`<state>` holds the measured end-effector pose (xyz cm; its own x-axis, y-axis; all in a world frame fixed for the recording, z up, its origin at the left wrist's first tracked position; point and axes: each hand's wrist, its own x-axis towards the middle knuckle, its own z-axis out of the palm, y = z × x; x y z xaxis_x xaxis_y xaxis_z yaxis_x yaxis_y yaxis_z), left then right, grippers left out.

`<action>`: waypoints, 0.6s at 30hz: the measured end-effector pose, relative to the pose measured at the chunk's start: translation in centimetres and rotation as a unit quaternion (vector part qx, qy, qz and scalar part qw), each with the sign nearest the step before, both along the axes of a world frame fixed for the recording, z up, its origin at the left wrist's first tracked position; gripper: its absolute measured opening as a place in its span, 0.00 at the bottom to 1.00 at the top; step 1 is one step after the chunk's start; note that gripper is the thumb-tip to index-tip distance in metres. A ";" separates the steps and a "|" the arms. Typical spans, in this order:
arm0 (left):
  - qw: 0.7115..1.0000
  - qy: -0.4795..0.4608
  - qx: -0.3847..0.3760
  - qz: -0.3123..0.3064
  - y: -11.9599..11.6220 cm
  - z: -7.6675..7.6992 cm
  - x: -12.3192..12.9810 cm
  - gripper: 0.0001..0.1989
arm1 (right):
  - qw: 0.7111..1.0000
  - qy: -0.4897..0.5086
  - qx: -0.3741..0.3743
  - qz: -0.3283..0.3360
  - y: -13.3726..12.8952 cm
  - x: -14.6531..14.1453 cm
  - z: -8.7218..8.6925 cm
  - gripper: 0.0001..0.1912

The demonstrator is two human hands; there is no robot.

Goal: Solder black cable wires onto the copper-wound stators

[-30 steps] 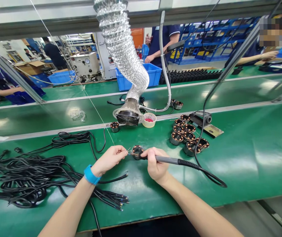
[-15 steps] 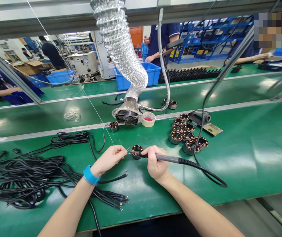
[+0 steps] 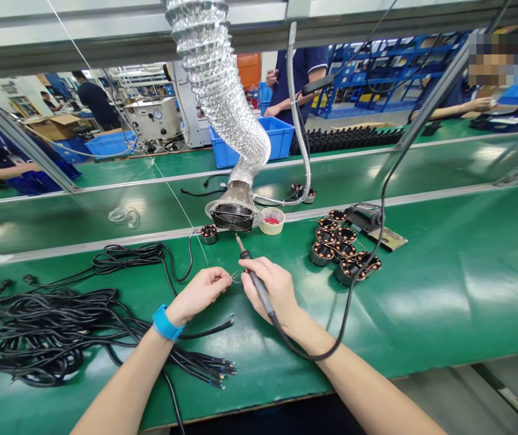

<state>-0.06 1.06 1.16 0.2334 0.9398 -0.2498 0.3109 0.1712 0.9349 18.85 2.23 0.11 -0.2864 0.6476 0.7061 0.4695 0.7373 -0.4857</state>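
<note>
My right hand is closed round a soldering iron, whose tip points up and away, just below the fume extractor's fan. Behind these fingers a copper-wound motor stator is almost wholly hidden. My left hand, with a blue band at the wrist, pinches thin wires beside my right fingers. A fine strand of what looks like solder wire runs down from above into the left hand. Which of the thin ends belong to the strand I cannot tell.
Black power cables lie heaped at left, stripped ends near my left forearm. Several stators stand at right beside a metal stand. A tape roll with red stuff inside sits by the fan. The iron's cord loops over my right forearm.
My right hand has turned and shifted left, swinging the iron's tip from the stator up towards the fan. The stator is now covered by the hand. My left hand stays in place.
</note>
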 end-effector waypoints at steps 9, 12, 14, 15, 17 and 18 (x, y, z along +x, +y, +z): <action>1.000 -0.002 -0.029 -0.001 0.3 1.1 -1.4 0.19 | 0.981 -0.148 -0.106 0.074 1.2 0.7 -0.8 0.31; 0.998 -0.038 -0.042 0.001 0.6 1.1 -2.1 0.18 | 0.978 -0.150 -0.116 0.082 1.5 0.8 -0.9 0.32; 0.996 -0.068 -0.054 0.001 0.7 0.9 -2.2 0.18 | 0.978 -0.147 -0.118 0.086 1.6 0.8 -0.9 0.32; 0.995 -0.078 -0.057 0.006 0.7 0.8 -2.2 0.18 | 0.978 -0.145 -0.119 0.088 1.6 0.8 -0.9 0.33; 0.995 -0.085 -0.054 0.023 0.8 0.4 -1.8 0.19 | 0.978 -0.140 -0.120 0.094 1.6 0.8 -0.9 0.34; 0.995 -0.084 -0.047 0.036 0.9 0.1 -1.6 0.19 | 0.978 -0.137 -0.121 0.095 1.6 0.8 -0.9 0.34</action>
<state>-1.64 1.92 1.31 0.2113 0.9299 -0.3012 0.1356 0.2773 0.9512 19.67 3.84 -0.80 -0.5760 0.7029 0.4173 0.4720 0.7028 -0.5322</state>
